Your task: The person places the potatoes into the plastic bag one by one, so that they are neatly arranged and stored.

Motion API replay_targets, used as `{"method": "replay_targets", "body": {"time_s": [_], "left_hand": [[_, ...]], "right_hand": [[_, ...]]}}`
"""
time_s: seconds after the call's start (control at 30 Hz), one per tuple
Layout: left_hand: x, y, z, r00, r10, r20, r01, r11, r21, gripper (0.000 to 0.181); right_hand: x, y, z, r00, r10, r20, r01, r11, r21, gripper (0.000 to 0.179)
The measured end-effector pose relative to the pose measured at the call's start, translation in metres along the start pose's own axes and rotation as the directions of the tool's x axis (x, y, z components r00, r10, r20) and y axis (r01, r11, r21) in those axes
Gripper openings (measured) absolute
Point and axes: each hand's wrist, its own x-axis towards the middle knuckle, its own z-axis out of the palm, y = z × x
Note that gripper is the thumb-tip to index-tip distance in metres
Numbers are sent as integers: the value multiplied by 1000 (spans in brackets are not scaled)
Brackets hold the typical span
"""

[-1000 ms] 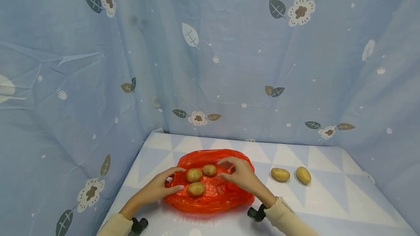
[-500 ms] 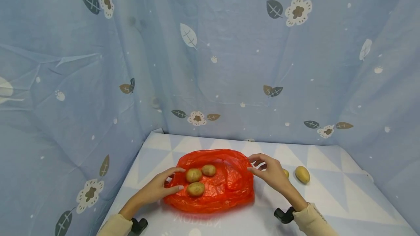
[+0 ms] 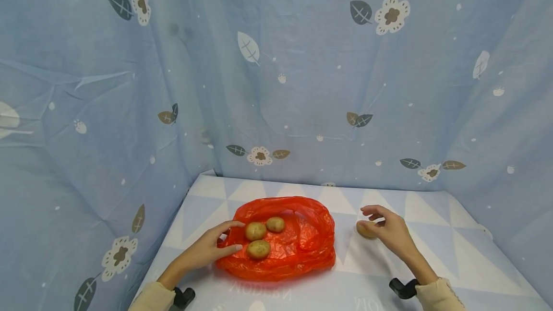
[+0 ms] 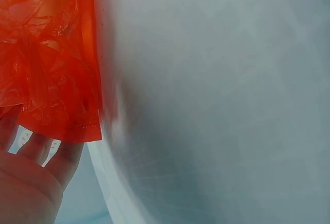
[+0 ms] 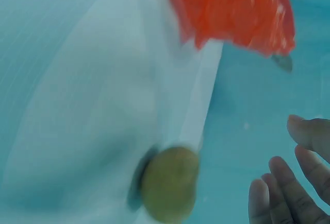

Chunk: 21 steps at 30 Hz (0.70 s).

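Note:
A red plastic bag [image 3: 294,253] lies spread on the table, with three potatoes [image 3: 258,249] on its left half. At the bag's left edge rests my left hand [image 3: 207,248], thumb and index finger apart over the red plastic. The left wrist view shows its fingers [image 4: 64,162] reaching behind the bag's edge. My right hand [image 3: 390,232] is above the table right of the bag, fingers loosely bent and holding nothing. A potato [image 3: 366,229] shows partly below its fingertips, and again in the right wrist view as a blurred potato [image 5: 170,185]. Another potato is hidden behind this hand.
The table [image 3: 449,263] has a pale cloth with a triangle pattern. A blue curtain [image 3: 319,85] with leaves and flowers hangs behind it and along both sides. Black wrist mounts [image 3: 403,288] sit at both cuffs.
My right hand has moved right, from over the bag to the potatoes on the table. My left hand, the bag and its three potatoes stay in place.

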Motion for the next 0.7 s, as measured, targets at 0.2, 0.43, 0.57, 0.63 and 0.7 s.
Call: {"method": "replay_targets", "body": {"time_s": [0.2,0.43,0.57,0.63,0.7], "left_hand": [[1,0,0,1000,1,0,-1,1000,-1,55],[0,-1,-1,1000,-2,5,2,1000,-5,55],[0,-2,0,1000,-1,5,1,1000,-11,54],[0,-2,0,1000,-2,6,2,1000,-11,54],[0,-2,-1,1000,-3,8,3,1000,-15,53]], "right_hand": [[-6,27,-17,999,11,-47,-13,998,-58,33],[-13,54,-29,994,60,-87,-69,993,-98,35],[-17,66,-34,991,109,-81,-118,987,-110,39],[-19,70,-36,988,136,-67,-143,983,-115,41],[-20,74,-37,986,156,-56,-161,980,-120,42]]}}
